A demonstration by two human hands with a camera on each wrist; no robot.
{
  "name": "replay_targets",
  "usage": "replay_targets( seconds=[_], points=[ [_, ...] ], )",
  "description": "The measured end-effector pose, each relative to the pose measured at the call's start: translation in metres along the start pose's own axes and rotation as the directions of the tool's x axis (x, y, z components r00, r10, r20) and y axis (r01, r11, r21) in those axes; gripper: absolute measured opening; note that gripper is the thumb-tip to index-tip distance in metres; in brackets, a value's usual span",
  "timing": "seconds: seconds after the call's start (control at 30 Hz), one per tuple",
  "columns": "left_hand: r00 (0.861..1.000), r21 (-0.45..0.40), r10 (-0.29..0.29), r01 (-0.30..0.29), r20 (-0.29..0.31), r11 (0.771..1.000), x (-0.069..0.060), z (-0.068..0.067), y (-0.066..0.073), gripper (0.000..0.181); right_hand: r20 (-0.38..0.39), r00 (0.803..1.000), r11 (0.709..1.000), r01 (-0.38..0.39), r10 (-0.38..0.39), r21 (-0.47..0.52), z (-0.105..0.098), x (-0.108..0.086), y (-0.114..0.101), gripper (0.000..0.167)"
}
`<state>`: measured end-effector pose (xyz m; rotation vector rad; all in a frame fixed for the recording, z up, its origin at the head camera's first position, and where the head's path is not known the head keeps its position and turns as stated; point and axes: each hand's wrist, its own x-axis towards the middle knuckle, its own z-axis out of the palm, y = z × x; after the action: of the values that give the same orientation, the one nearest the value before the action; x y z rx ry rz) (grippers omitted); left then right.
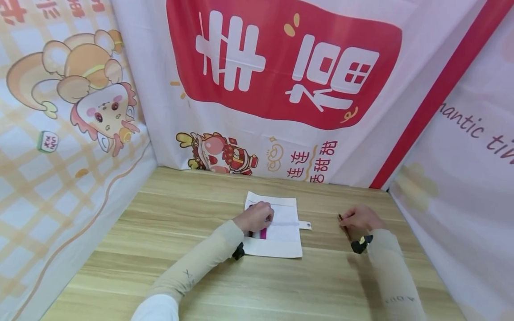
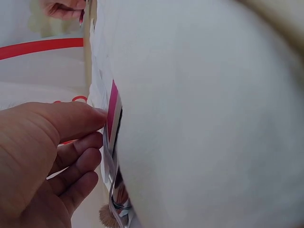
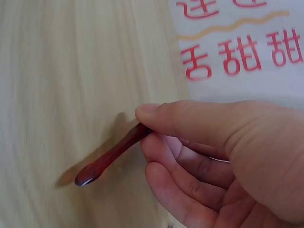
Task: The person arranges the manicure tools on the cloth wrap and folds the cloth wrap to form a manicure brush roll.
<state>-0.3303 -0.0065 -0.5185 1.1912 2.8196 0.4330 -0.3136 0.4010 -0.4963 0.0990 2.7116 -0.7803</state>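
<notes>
A white snap-strap case lies open on the bench, a slim dark red stick held beside it.
The left hand (image 1: 254,217) pinches an inner flap of the white snap-strap case (image 1: 277,249), next to a magenta strip (image 1: 263,234); a brown-bristled brush head (image 2: 108,216) pokes out near its fingers. To the right, well apart from the case, the right hand (image 1: 363,218) grasps the slim dark red stick (image 3: 111,159) between thumb and fingers above the bench (image 1: 305,290).
</notes>
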Motion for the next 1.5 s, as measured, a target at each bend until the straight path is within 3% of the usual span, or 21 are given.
replay_targets(
  seconds=[0.2, 0.33, 0.63, 0.77, 0.87, 1.0, 1.13, 1.27, 1.5],
  points=[
    [1.0, -0.011, -0.008, 0.008, 0.006, 1.0, 0.0, 0.001, -0.001, 0.008, -0.009, 1.0, 0.999, 0.021, -0.021, -0.041, 0.009, 0.013, -0.043, 0.025],
    [1.0, -0.02, -0.005, 0.005, 0.001, 1.0, 0.0, 0.001, -0.001, 0.009, -0.01, 0.997, 0.997, 0.079, -0.079, -0.024, 0.02, 0.02, -0.074, 0.028],
    [1.0, -0.047, -0.014, 0.013, -0.009, 0.999, 0.0, 0.0, -0.003, 0.01, -0.042, 0.983, 0.982, 0.18, -0.178, 0.06, 0.055, 0.039, -0.141, 0.022],
    [0.999, -0.067, -0.033, 0.033, 0.006, 0.997, 0.0, -0.002, -0.002, 0.007, -0.068, 0.979, 0.966, 0.202, -0.194, 0.16, 0.074, 0.048, -0.163, 0.016],
    [1.0, -0.081, -0.028, 0.028, 0.003, 0.996, -0.001, -0.003, -0.002, 0.006, -0.108, 0.977, 0.94, 0.209, -0.186, 0.268, 0.087, 0.053, -0.174, 0.015],
    [1.0, -0.091, -0.022, 0.022, -0.001, 0.996, -0.001, -0.003, -0.001, 0.007, -0.176, 0.973, 0.884, 0.209, -0.147, 0.419, 0.101, 0.057, -0.183, 0.017],
    [1.0, -0.09, -0.024, 0.024, -0.002, 0.996, -0.001, -0.001, -0.002, 0.006, -0.243, 0.962, 0.837, 0.233, -0.124, 0.495, 0.112, 0.058, -0.185, 0.018],
    [1.0, -0.081, -0.027, 0.025, -0.013, 0.996, -0.001, 0.001, -0.004, 0.007, -0.273, 0.955, 0.832, 0.247, -0.12, 0.498, 0.121, 0.058, -0.184, 0.016],
    [0.997, -0.074, 0.025, -0.03, -0.07, 0.997, 0.0, 0.005, -0.008, 0.009, -0.284, 0.954, 0.857, 0.224, -0.096, 0.463, 0.132, 0.056, -0.183, 0.012]
  ],
)
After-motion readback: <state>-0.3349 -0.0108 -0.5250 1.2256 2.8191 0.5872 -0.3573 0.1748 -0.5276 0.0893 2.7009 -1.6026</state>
